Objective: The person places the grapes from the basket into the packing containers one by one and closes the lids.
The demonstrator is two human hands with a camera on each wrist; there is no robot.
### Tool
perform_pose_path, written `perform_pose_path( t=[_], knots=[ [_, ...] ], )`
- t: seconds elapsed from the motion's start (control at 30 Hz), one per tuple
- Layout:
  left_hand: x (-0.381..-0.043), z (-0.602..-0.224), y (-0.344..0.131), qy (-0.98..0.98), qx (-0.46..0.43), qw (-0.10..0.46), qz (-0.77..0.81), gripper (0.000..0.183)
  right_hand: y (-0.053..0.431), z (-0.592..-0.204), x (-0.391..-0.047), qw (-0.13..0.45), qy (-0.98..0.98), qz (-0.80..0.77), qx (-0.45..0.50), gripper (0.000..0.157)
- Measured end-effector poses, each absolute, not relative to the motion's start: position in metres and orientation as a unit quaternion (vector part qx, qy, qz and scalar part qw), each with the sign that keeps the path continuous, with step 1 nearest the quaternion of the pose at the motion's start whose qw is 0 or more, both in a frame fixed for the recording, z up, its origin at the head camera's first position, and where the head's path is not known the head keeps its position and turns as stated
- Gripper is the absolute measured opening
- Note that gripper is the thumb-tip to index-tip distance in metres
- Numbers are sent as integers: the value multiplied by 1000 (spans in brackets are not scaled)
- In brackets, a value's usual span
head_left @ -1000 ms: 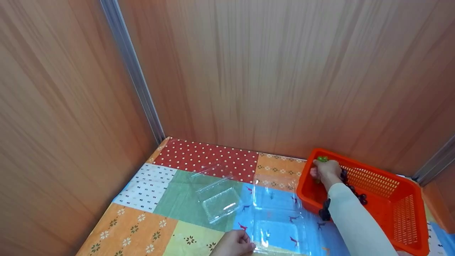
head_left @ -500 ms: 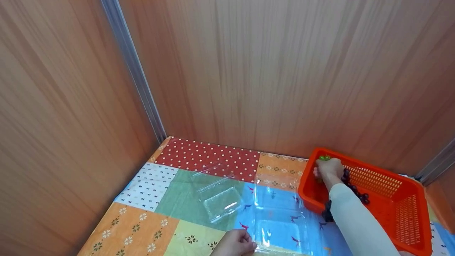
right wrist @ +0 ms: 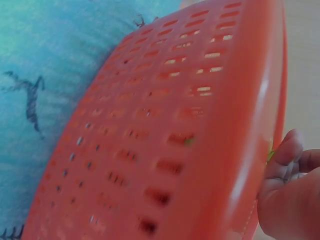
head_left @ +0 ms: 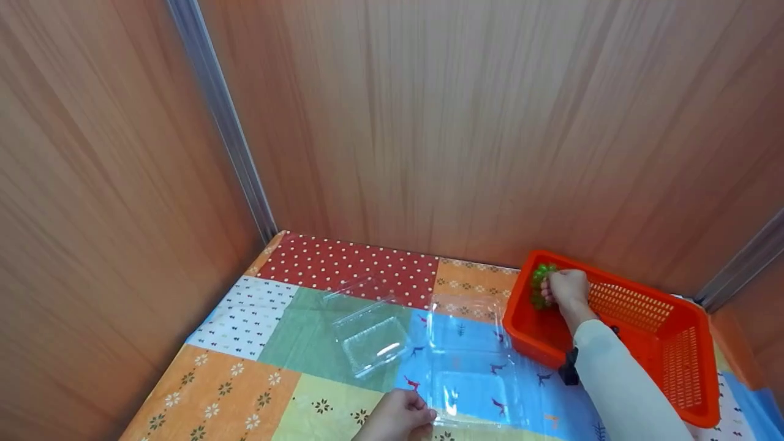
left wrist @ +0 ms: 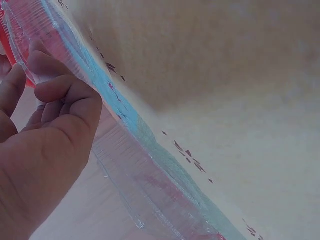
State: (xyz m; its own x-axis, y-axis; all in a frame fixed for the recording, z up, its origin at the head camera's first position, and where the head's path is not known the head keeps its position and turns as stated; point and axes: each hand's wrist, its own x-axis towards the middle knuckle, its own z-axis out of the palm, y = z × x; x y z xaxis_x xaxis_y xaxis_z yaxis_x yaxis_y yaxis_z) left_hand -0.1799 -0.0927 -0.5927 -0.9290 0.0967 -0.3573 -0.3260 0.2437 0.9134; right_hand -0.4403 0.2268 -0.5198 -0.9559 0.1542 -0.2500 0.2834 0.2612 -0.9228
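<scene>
My right hand grips a bunch of green grapes by its upper part, inside the left end of an orange plastic basket. In the right wrist view the basket's slotted wall hides most of the bunch. My left hand pinches the near left corner of an opened clear plastic clamshell box, lying flat on the cloth. In the left wrist view, the thumb and curled fingers of the left hand are at the box's clear edge.
A second opened clear clamshell box lies to the left on the patchwork tablecloth. Dark grapes show slightly behind the right sleeve, in the basket. Wood-grain panels stand behind and at both sides.
My right hand has lifted the green grapes a little, and more of the bunch shows. The dark grapes are now mostly hidden by my arm. The left hand stays at the box corner.
</scene>
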Motion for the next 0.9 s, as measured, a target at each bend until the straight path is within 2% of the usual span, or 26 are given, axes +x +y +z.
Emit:
perform_pose_path(
  t=[0.23,0.9],
  knots=[
    [-176,-595,-90,749,-81,194,628,19,239,-519,-432,57,783,-612,96,32],
    [-173,-598,-92,767,-14,154,623,20,263,-507,-413,82,713,-696,-28,35]
  ],
)
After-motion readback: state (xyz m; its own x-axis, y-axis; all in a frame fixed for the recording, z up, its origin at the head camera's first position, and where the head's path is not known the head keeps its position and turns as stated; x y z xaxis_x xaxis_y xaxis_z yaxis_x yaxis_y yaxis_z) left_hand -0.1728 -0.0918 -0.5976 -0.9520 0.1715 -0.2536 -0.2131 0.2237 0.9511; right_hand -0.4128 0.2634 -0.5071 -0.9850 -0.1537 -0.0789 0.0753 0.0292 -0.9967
